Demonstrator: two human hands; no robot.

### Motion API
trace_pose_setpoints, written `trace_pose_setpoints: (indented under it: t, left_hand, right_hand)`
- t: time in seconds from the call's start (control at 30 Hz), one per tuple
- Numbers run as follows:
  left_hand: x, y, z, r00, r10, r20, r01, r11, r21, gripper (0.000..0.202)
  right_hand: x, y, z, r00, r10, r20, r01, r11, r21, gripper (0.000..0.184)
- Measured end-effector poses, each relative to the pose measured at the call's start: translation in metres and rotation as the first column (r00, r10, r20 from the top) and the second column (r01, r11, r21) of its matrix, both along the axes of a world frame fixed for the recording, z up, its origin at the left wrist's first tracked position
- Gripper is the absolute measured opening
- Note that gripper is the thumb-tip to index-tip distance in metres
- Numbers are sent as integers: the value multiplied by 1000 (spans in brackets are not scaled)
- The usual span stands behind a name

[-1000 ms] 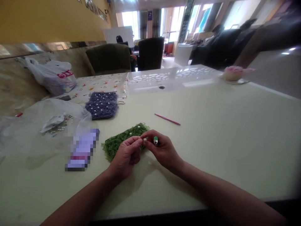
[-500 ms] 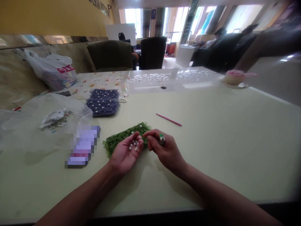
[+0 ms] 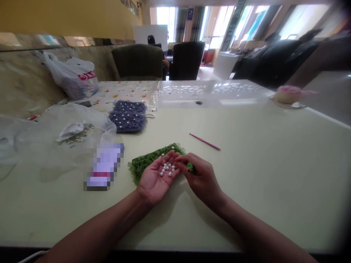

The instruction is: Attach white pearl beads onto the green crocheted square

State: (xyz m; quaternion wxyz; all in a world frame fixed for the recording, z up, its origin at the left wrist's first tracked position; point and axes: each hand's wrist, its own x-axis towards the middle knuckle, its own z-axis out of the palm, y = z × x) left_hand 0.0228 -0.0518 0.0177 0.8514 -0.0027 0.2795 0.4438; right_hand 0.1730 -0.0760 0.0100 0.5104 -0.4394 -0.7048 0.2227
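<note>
While the left hand (image 3: 155,180) lies open, palm up, cupping loose pearls (image 3: 167,169), the curled right hand (image 3: 202,178) grips a small green object (image 3: 190,168), and a green crocheted pad (image 3: 146,163) lies just beyond, running side to side, nearer the left hand.

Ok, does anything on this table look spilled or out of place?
Loose white pearl beads lie scattered beside a crumpled white paper, on or inside a clear plastic bag at the left. They look spilled, unlike the white pearls gathered in the open left hand.
</note>
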Motion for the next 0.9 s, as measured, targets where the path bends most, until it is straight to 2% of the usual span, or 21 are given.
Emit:
trace_pose_setpoints:
  t: [0.2,0.57,0.9]
  left_hand:
    - [-2,1,2,999,-1,42,0,999,33,45]
    - [0,0,0,1000,-18,-6,19,998,57,42]
    - [8,-6,1,997,-21,-75,24,999,41,42]
  right_hand:
    - [2,4,-7,995,11,102,-5,998,-63,24]
    - [-4,1,-15,992,54,112,-46,996,-71,27]
    - [-11,-1,-16,933,-2,360,28,997,-65,23]
